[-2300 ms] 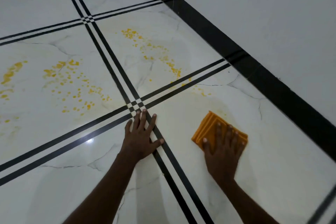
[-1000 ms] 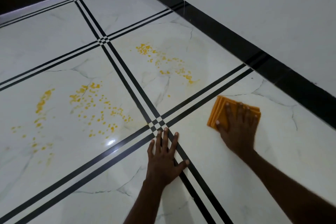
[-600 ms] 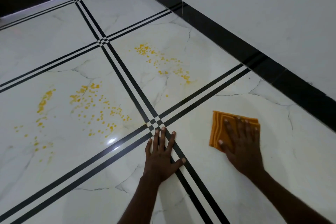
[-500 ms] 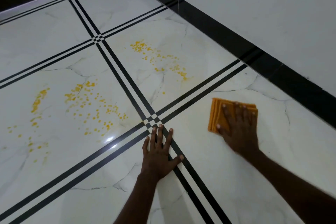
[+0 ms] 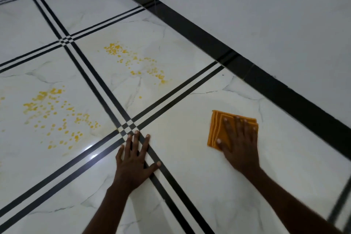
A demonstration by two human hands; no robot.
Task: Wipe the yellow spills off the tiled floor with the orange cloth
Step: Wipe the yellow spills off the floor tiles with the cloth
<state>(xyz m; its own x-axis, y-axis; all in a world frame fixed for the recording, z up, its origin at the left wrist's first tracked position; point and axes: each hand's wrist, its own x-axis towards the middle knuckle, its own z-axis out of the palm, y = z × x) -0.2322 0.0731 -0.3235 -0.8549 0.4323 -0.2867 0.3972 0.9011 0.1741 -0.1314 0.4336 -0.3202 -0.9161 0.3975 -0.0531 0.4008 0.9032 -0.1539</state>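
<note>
At the far left, a patch of yellow spills dots a white marble-look tile of the floor, scattered as small drops and blobs. Double black lines cross the floor, and a second patch of spills lies on the next tile, beyond the crossing and to the right, strung out in a band from upper left to lower right. The left hand rests flat on the floor just below the crossing, its grip spread, fingers straight and pointing away from the person, thumb out to the right across a black line. To its right, well apart, the orange cloth lies folded into a rough square on a tile, layered edges along its left side, one corner pointing up and left, no clear long axis. The right hand presses on it, fingers straight and slightly fanned, covering most of the cloth. A black skirting band runs diagonally below a plain white wall. No writing or labels can be read
</note>
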